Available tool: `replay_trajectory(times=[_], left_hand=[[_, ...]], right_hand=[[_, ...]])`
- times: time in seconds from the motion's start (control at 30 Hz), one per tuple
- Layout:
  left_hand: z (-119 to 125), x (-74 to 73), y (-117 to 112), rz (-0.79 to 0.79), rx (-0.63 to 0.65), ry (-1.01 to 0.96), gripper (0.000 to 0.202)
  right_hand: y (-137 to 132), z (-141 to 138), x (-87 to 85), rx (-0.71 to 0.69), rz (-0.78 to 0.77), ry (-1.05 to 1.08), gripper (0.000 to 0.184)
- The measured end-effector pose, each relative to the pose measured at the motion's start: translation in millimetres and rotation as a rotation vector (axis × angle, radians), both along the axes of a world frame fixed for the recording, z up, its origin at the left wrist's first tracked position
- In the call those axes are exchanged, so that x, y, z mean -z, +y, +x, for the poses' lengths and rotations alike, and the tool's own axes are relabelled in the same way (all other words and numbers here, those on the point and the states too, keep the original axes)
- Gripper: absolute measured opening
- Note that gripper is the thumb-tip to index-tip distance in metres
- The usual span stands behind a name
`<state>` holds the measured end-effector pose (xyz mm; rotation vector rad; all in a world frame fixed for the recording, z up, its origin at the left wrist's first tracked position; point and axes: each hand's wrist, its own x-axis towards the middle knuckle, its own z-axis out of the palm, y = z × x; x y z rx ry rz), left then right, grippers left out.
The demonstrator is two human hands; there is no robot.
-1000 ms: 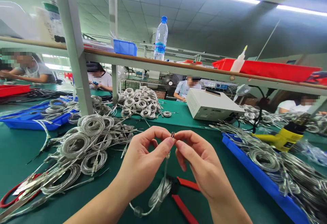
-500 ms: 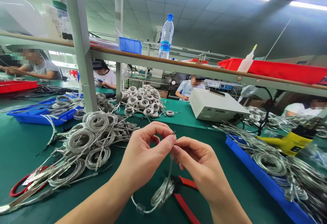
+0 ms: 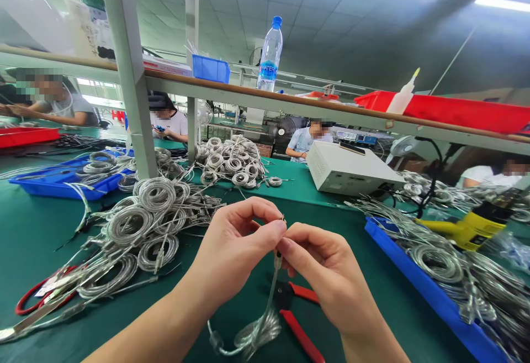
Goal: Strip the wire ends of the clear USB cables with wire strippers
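In the middle of the head view, my left hand (image 3: 246,236) pinches the end of a clear-jacketed cable (image 3: 271,291) between thumb and forefinger. A tiny dark tip shows just above that thumb. Against it, my right hand (image 3: 317,258) pinches the same cable a little lower, its fingers curled. The cable runs down from the fingers to a loose bundled coil on the green mat. Under the right hand lies a red-handled hand tool (image 3: 300,332), its handles spread and its dark head partly behind the cable.
Coiled cables (image 3: 132,225) are heaped at left beside red-handled scissors (image 3: 27,302). A blue tray (image 3: 418,285) of cables and a yellow heat gun (image 3: 476,230) are at right. Behind stand a grey box (image 3: 351,169) and a shelf (image 3: 248,91) with a water bottle (image 3: 271,56). Several people sit beyond.
The cable's bundled coil has shifted slightly down and left. My right fingers have moved a little, showing more of the cable's dark and clear section beneath them. Both hands keep their pinch.
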<state>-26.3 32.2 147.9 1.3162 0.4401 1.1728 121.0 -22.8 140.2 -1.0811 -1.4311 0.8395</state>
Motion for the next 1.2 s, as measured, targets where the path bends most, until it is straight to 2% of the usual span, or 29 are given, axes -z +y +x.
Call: replay_trajectory(times=[0.4, 1.03, 1.2], left_hand=[[4.4, -7.1, 2.8, -0.097, 0.076, -0.057, 0.014], [0.5, -7.7, 4.8, -0.084, 0.016, -0.012, 0.011], [0.1, -6.3, 4.8, -0.087, 0.016, -0.046, 0.015]], right_hand=[[1.5, -0.4, -1.3, -0.001, 0.045, 0.062, 0.022], [4.9, 0.3, 2.0, 0.075, 0.113, 0.080, 0.018], [6.0, -0.7, 3.5, 0.041, 0.095, 0.111, 0.016]])
